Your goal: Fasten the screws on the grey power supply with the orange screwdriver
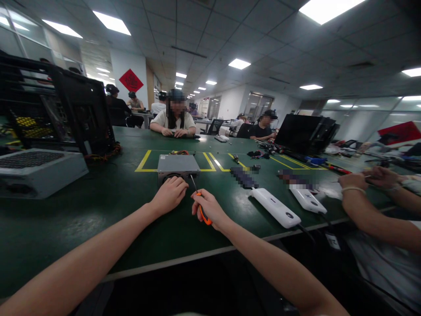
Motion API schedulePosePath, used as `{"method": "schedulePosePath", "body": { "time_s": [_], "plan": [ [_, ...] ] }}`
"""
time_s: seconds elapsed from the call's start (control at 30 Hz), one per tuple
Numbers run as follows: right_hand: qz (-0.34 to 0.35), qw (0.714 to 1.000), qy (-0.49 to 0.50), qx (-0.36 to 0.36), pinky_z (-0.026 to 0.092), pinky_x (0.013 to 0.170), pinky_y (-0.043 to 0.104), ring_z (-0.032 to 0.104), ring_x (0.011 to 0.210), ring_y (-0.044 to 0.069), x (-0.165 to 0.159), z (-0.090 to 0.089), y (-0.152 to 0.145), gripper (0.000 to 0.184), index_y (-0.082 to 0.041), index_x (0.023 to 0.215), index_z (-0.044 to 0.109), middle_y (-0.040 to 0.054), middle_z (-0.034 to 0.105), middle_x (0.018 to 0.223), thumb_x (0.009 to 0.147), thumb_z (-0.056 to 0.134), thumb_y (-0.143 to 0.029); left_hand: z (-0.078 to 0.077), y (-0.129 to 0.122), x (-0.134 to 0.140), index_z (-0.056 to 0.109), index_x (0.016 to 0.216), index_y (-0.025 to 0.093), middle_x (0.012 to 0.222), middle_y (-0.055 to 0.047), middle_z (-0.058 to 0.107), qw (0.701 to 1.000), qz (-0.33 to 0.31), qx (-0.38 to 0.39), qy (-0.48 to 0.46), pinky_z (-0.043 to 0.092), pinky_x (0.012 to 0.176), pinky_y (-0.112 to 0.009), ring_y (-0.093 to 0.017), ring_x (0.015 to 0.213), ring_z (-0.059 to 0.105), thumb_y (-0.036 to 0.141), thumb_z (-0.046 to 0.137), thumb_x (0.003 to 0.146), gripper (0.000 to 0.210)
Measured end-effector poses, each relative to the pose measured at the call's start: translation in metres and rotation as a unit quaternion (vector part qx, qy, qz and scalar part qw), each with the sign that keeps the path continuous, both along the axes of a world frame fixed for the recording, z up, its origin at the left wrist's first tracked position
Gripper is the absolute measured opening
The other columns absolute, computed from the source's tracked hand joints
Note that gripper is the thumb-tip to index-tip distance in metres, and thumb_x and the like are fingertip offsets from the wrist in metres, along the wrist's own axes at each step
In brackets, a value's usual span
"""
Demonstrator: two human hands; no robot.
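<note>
Now gripping the orange screwdriver point(204, 216) in the right hand point(212, 209), pointing away from the near edge of the bench point(158, 239) at the gray box point(179, 163) just ahead, with the left hand point(169, 193) at its front, left of the tip, maybe holding, cannot tell.

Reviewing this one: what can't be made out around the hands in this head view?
All in the head view:
Metal box's front: partly covered by the left hand.
Screwdriver tip: too small to tell whether it touches a screw.
Screwdriver handle: partly hidden by the right hand.
Black computer case: cut off by the left edge.
</note>
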State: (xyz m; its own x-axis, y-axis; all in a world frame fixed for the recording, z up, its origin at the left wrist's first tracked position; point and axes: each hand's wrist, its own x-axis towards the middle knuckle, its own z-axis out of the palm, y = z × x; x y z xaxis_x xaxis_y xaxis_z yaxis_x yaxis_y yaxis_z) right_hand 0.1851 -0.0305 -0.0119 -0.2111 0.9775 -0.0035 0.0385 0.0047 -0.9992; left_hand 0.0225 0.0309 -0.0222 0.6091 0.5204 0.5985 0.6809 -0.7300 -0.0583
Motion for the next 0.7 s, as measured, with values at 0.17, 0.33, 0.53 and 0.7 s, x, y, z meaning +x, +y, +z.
{"method": "schedulePosePath", "body": {
  "time_s": [0.17, 0.33, 0.53, 0.7],
  "plan": [
    [-0.014, 1.000, 0.000, -0.018, 0.031, 0.031, 0.015, 0.041, 0.029, 0.007, 0.003, -0.003, 0.004, 0.009, -0.019, 0.085, 0.045, -0.0049, 0.055, 0.045, 0.082, 0.042, -0.027, 0.001, -0.001, 0.000, 0.056, 0.095, 0.017, 0.091, -0.006, 0.055, 1.000, -0.005, 0.002, -0.006, 0.038, 0.075, -0.033, -0.019, 0.086, 0.048, 0.019, 0.037, 0.087, 0.021],
    [-0.018, 1.000, 0.005, -0.015, 0.032, 0.031, 0.015, 0.042, 0.029, 0.007, 0.000, -0.005, 0.013, 0.011, -0.019, 0.085, 0.045, -0.0051, 0.055, 0.045, 0.081, 0.044, -0.030, 0.000, 0.000, 0.000, 0.056, 0.096, 0.017, 0.091, -0.007, 0.056, 1.000, -0.008, -0.005, -0.006, 0.039, 0.075, -0.034, -0.019, 0.086, 0.048, 0.019, 0.037, 0.087, 0.022],
    [-0.008, 1.000, 0.006, 0.012, 0.031, 0.030, 0.014, 0.041, 0.029, 0.006, -0.002, -0.005, 0.010, 0.013, -0.020, 0.083, 0.044, -0.0068, 0.054, 0.045, 0.080, 0.046, -0.032, -0.001, 0.001, 0.000, 0.056, 0.096, 0.018, 0.093, -0.007, 0.056, 1.000, -0.008, -0.011, -0.006, 0.039, 0.077, -0.035, -0.020, 0.088, 0.048, 0.020, 0.037, 0.087, 0.021],
    [0.006, 1.000, 0.001, 0.012, 0.030, 0.029, 0.014, 0.041, 0.028, 0.006, 0.000, -0.005, 0.003, 0.016, -0.020, 0.083, 0.045, -0.0061, 0.055, 0.046, 0.079, 0.048, -0.035, 0.000, 0.000, 0.000, 0.056, 0.095, 0.018, 0.092, -0.007, 0.056, 1.000, -0.006, -0.009, -0.007, 0.039, 0.077, -0.034, -0.019, 0.088, 0.048, 0.019, 0.037, 0.087, 0.021]
  ]
}}
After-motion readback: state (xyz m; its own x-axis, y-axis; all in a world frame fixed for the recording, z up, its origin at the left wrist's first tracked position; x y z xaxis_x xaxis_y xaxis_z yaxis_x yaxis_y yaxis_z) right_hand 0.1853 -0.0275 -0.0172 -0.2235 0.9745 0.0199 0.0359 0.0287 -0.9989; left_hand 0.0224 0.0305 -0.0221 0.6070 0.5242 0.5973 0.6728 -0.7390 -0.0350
